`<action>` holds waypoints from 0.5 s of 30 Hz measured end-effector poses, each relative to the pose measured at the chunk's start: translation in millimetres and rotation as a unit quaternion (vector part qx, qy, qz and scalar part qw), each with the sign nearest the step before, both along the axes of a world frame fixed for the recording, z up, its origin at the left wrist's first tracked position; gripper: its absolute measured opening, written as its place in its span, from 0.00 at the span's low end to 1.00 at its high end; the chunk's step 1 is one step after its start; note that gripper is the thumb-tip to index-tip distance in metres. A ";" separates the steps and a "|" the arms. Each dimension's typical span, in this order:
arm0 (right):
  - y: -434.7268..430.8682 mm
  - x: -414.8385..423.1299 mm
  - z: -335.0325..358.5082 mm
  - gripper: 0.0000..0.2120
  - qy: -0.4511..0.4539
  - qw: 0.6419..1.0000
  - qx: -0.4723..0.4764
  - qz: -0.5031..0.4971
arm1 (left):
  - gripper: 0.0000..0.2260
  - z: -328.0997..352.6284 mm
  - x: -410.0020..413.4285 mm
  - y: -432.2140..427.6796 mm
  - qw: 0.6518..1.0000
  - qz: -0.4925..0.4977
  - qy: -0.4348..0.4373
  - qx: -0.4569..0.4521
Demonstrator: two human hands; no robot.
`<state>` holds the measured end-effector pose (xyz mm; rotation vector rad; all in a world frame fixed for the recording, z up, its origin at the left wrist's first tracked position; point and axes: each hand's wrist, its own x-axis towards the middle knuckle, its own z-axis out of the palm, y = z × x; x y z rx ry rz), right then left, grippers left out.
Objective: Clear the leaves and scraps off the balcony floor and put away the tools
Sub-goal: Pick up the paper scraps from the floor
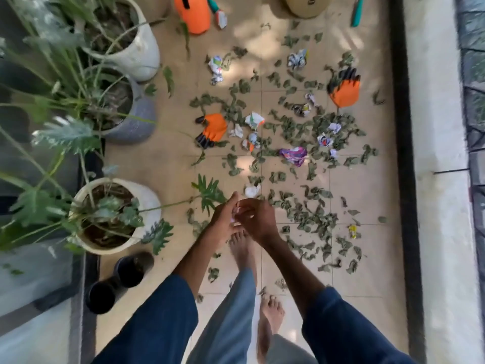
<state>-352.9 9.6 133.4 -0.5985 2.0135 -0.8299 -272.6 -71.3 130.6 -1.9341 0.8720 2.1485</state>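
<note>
Observer is standing barefoot on the tiled balcony floor [162,164], with both hands meeting in front of the body. The left hand [223,222] and right hand [258,220] are touching. Their fingers [233,199] are curling inward and pinching a small pale scrap [237,212], which is showing only in part between them. The blur is hiding which hand is carrying most of it.

Dry leaves [309,214], dull green, curled and shrivelled, are lying loose across the tiles from just beyond the feet to the far end. They are lying thickest at centre and right. Crumpled paper scraps are lying among them:
- a white ball [252,190] just past the hands
- a yellow piece [352,231] at right
- a purple wrapper [294,155] further out
- several printed wads beyond that

Two orange gloves with black fingertips are lying flat on the floor, well apart. The left glove [214,130] is lying at the edge of the litter and the right glove [345,88] near the dark border strip.

Along the left side, a cream pot [118,214], a grey pot [136,114] and a white pot [136,48] are holding leafy plants.

At the far end, an orange container [193,14], a teal-handled trowel [217,11] beside it, a tan tub [305,5] and a teal tool [357,11] are resting on the floor.
</note>
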 end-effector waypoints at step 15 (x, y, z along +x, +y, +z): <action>207.0 -185.2 -159.1 0.09 0.131 0.916 0.336 -0.177 | 0.26 -115.9 -130.4 34.4 0.862 -0.380 -0.119 -0.314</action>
